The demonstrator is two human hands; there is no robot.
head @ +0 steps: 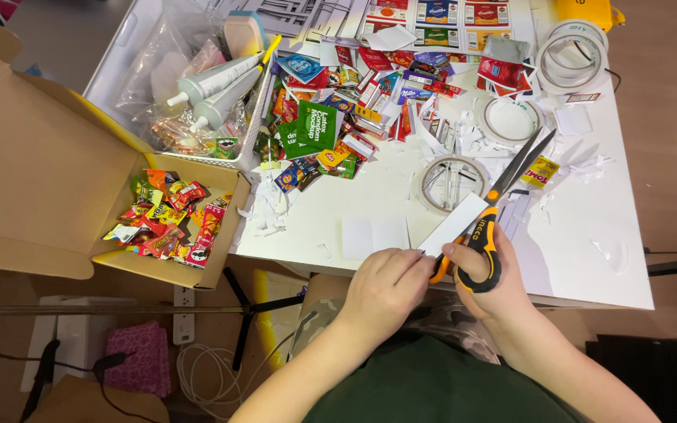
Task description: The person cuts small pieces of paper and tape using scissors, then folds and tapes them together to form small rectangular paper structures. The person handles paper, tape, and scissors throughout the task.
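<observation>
The white paper strip [454,225] lies low over the near edge of the white surface [589,266], running up and to the right from the left hand toward the blades of the scissors [503,196]. Its near end is pinched in the left hand [384,288], fingers curled over it; its far end sits right at the open blades, which point up and away toward the tape rolls. The right hand [486,270] is clenched through the orange-and-black handles, thumb in one loop, fingers in the other.

To cut well here, I judge the strip should be held taut and flat, the left hand's fingers well back from the blades, and the paper fed deep into the blades rather than snipped at the tips (a longer, cleaner line that way). The scissors would best stay steady while the paper is guided.

The two hands are just beside each other, nearly touching at the strip. Beyond them lie a folded white card [375,237], a roll of clear tape [452,182], scattered white offcuts and a heap of small printed packaging cut-outs [346,117]. To the left, an open cardboard box [48,188] holds miniature snack packets [168,223].
</observation>
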